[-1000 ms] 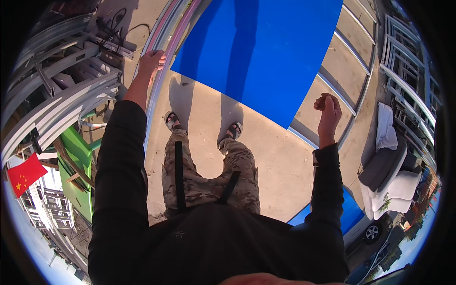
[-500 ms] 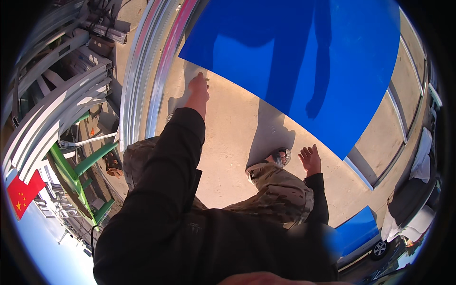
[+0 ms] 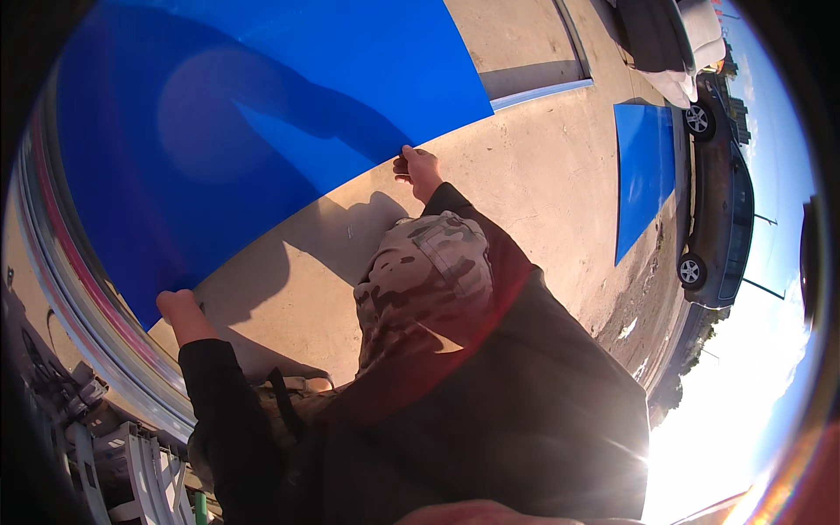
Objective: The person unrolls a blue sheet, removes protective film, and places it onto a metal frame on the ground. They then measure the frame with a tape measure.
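Outdoor work yard — concrete (image 3: pixel 542 157), metal rails (image 3: pixel 83 319), parked car (image 3: pixel 724 219).

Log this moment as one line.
left hand: at near-left corner of blue sheet | right hand: at its near edge | grips: unclear | around: metal rails, separate blue panel, car

Sheet (image 3: pixel 350 70) ahead, rails (image 3: pixel 70 284) along its left, panel (image 3: pixel 646 175) at right, car (image 3: pixel 723 214) beyond that

- L hand (image 3: pixel 178 304): 0.5 s ago over bare floor (image 3: pixel 525 166), clear of sheet; now at near L corner of blue sheet (image 3: pixel 394 61), fingers mostly hidden.
- R hand (image 3: pixel 420 171): was spread, apart from sheet; now fingers curled at near edge.
- View swung: dark car (image 3: pixel 722 219), prev. barely in, now side-on.
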`<action>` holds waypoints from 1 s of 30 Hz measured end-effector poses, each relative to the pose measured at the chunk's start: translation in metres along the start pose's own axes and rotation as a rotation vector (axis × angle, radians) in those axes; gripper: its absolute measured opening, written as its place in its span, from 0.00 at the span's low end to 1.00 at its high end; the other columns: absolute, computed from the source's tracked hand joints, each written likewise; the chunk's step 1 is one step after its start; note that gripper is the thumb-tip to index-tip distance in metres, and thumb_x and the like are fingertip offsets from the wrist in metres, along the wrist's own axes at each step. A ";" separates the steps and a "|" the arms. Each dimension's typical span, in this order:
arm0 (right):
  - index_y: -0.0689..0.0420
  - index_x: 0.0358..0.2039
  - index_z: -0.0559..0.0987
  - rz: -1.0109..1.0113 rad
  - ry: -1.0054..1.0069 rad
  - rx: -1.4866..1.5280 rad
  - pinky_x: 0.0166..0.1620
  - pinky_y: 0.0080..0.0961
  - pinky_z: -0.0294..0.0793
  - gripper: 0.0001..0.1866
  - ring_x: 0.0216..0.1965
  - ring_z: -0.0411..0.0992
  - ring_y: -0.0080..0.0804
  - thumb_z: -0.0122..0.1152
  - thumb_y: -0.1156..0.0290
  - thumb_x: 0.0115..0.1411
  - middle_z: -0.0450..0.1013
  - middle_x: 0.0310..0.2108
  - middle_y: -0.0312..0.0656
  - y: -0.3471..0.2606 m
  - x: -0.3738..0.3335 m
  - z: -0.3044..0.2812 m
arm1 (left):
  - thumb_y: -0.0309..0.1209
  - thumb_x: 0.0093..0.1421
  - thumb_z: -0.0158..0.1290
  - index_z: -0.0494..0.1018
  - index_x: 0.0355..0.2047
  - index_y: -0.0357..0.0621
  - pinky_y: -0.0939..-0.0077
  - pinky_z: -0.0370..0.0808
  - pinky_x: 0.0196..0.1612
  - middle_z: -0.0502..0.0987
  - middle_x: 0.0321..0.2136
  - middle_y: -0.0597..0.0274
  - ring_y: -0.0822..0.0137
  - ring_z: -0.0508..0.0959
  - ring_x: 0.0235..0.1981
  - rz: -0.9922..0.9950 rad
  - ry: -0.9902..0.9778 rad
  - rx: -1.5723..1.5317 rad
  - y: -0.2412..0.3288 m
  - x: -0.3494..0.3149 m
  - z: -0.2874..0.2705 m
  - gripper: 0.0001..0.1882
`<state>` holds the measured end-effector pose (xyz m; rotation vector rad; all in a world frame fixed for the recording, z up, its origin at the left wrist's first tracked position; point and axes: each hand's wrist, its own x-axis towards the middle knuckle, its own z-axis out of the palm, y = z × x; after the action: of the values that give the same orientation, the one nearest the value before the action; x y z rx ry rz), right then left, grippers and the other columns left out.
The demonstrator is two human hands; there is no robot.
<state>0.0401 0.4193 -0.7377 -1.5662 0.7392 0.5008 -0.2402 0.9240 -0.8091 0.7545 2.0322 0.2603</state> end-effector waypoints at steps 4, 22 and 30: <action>0.61 0.26 0.71 -0.049 -0.009 0.034 0.21 0.25 0.69 0.11 0.18 0.69 0.28 0.52 0.66 0.61 0.71 0.20 0.41 0.005 0.006 0.001 | 0.32 0.56 0.39 0.71 0.35 0.30 0.73 0.69 0.41 0.74 0.38 0.52 0.59 0.73 0.38 -0.062 -0.077 -0.239 -0.001 0.013 0.000 0.17; 0.61 0.24 0.73 -0.028 -0.167 -0.060 0.20 0.25 0.71 0.18 0.17 0.69 0.28 0.52 0.59 0.62 0.71 0.18 0.40 -0.003 0.023 -0.013 | 0.34 0.58 0.44 0.67 0.47 0.32 0.67 0.71 0.44 0.73 0.45 0.49 0.55 0.74 0.42 0.019 0.054 -0.156 0.025 -0.040 0.026 0.20; 0.56 0.26 0.70 0.074 -0.352 -0.007 0.23 0.27 0.64 0.18 0.21 0.64 0.28 0.45 0.57 0.66 0.67 0.20 0.37 -0.002 0.035 -0.023 | 0.39 0.61 0.46 0.57 0.57 0.33 0.60 0.69 0.55 0.58 0.56 0.46 0.51 0.68 0.53 0.016 0.278 -0.275 0.021 -0.101 0.014 0.28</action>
<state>0.0637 0.3905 -0.7577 -1.4105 0.5257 0.8108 -0.1805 0.8780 -0.7367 0.5869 2.1890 0.6707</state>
